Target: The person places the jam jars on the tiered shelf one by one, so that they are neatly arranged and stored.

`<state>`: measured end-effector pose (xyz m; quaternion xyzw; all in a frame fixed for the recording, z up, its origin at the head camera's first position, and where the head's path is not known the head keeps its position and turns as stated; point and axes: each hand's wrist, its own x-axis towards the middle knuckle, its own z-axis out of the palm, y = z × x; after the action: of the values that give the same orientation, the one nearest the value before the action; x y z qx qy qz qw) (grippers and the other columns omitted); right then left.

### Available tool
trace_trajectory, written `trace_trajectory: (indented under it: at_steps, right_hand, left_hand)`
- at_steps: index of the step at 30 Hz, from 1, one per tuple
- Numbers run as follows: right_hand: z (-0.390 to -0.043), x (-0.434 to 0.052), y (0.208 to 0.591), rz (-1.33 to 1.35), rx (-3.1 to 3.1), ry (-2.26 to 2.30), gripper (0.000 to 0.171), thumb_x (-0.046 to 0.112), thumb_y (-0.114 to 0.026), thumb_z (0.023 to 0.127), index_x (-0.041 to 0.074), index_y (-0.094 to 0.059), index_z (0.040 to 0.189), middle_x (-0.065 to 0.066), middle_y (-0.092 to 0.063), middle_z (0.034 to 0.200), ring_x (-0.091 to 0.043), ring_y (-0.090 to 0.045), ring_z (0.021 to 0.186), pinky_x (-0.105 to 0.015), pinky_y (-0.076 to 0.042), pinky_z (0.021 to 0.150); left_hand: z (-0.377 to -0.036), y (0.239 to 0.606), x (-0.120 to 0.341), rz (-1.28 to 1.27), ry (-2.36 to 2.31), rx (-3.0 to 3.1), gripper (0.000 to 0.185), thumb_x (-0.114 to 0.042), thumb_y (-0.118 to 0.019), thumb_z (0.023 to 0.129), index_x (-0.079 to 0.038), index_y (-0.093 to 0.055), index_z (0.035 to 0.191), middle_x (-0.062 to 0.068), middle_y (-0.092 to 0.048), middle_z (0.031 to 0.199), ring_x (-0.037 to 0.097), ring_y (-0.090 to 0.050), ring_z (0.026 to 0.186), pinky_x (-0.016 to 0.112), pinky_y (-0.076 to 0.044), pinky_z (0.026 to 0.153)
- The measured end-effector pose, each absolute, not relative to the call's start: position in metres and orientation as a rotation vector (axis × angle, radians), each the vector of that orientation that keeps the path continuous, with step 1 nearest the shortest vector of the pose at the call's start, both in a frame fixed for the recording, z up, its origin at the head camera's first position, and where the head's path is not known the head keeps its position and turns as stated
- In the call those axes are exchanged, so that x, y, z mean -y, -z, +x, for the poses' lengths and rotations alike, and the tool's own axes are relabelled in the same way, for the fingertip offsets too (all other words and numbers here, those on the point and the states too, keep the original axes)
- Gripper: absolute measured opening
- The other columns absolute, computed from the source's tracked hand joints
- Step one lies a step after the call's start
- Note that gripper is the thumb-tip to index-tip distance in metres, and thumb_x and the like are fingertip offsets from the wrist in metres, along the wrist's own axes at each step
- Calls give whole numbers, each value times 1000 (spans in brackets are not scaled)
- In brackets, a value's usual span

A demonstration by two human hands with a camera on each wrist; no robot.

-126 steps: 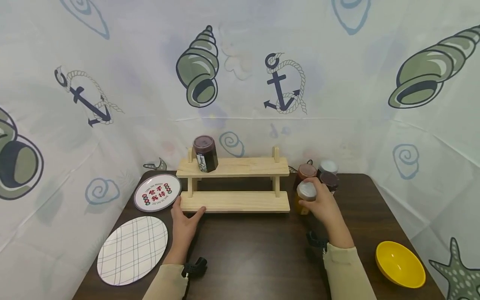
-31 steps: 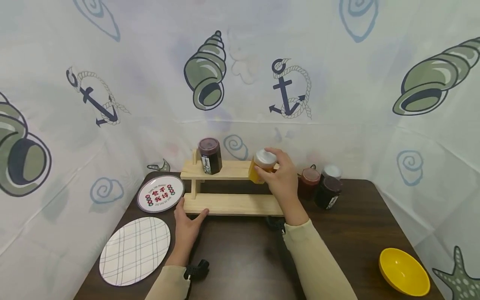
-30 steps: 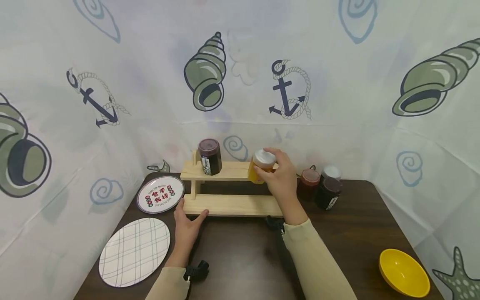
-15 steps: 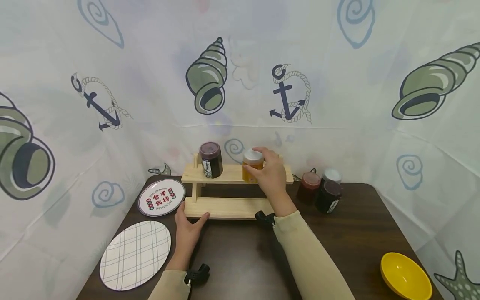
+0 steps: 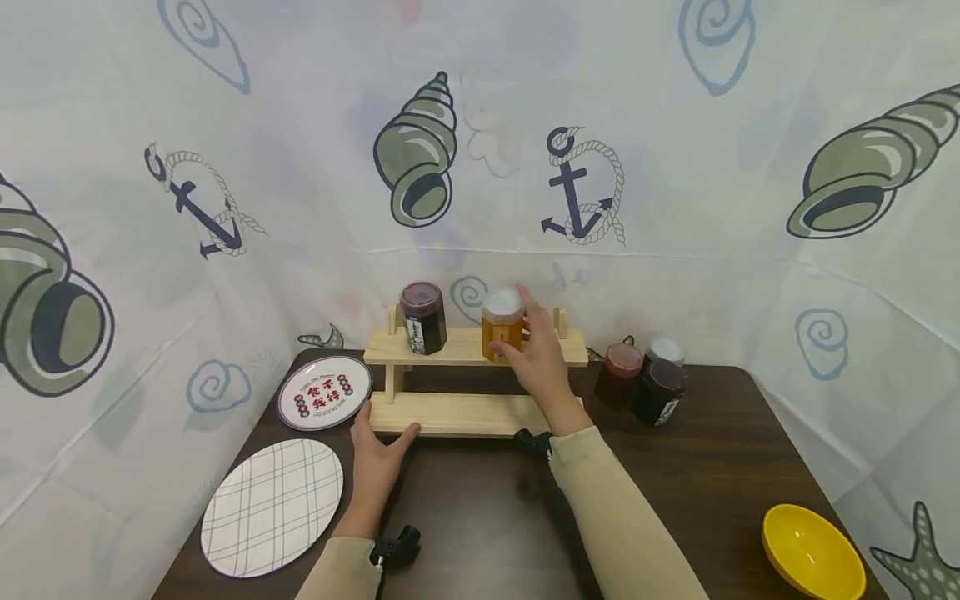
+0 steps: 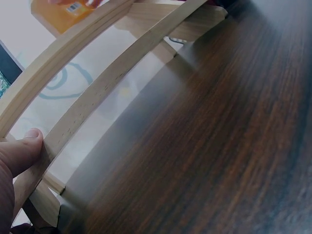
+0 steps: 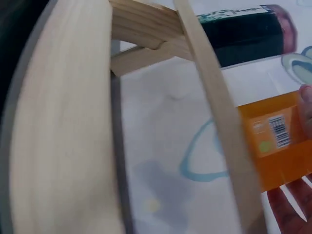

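On the upper board of a two-tier wooden shelf (image 5: 457,414) stands an amber jar (image 5: 501,332) with a white lid, upright. My right hand (image 5: 542,357) holds the jar from its right, thumb at the front and a finger rising beside the lid. The right wrist view shows the jar's barcode label, with my thumb (image 7: 306,105) on its side. My left hand (image 5: 377,460) grips the left front corner of the shelf's lower board, its thumb (image 6: 30,145) against the front edge. A dark jar (image 5: 423,318) with a purple lid stands left on the upper board.
Right of the shelf stand a red-brown jar (image 5: 620,375), a dark jar (image 5: 660,392) and a white-lidded jar (image 5: 665,350), close together. Two plates lie on the left, one with red characters (image 5: 325,393), one checked (image 5: 273,508). A yellow bowl (image 5: 813,550) sits near the right edge.
My right hand has carried the amber jar from the group on the right to the upper board. Its fingers have shifted down from the lid to the jar's side. The left hand stays put.
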<state>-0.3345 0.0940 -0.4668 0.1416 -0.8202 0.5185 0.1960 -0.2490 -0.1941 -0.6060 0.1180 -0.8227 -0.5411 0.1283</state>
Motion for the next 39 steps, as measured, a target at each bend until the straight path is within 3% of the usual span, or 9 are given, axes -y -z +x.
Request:
trace_trajectory:
  at_steps: [3, 7, 20, 28, 39]
  right_hand:
    - [-336, -94, 474, 355, 2291, -1588, 97, 23, -91, 90, 28, -32, 168, -12, -58, 151, -38, -64, 139, -53, -55, 114]
    - [-337, -93, 480, 312, 2314, -1637, 76, 26, -91, 91, 18, -49, 154, -11, -62, 150, -34, -65, 139, -48, -55, 115]
    - [-338, -90, 481, 281, 2408, -1544, 82, 27, -91, 91, 30, -48, 161, -12, -71, 143, -31, -71, 132, -45, -58, 111]
    - [-343, -88, 480, 217, 2443, -1479, 84, 33, -91, 91, 30, -50, 164, -10, -72, 146, -29, -69, 135, -44, -56, 114]
    - [-340, -89, 475, 213, 2491, -1523, 82, 30, -90, 93, 25, -51, 164, -11, -70, 149, -31, -66, 140, -47, -52, 118]
  left_hand:
    - [-250, 605, 194, 339, 1567, 2397, 115, -48, -88, 92, -11, -17, 175, 26, -26, 171, 42, -32, 160, 63, -29, 130]
    - [-250, 603, 194, 344, 1558, 2398, 114, -46, -88, 92, -10, -17, 174, 27, -27, 170, 44, -33, 159, 64, -30, 129]
    - [-245, 603, 193, 324, 1585, 2374, 114, -44, -88, 93, -8, -17, 174, 29, -27, 168, 45, -31, 160, 65, -28, 130]
    - [-248, 601, 193, 325, 1577, 2387, 116, -45, -88, 92, -7, -16, 174, 29, -26, 169, 45, -31, 160, 64, -28, 130]
    - [-246, 601, 192, 323, 1588, 2380, 116, -47, -88, 93, -9, -15, 174, 29, -26, 168, 45, -31, 160, 65, -28, 130]
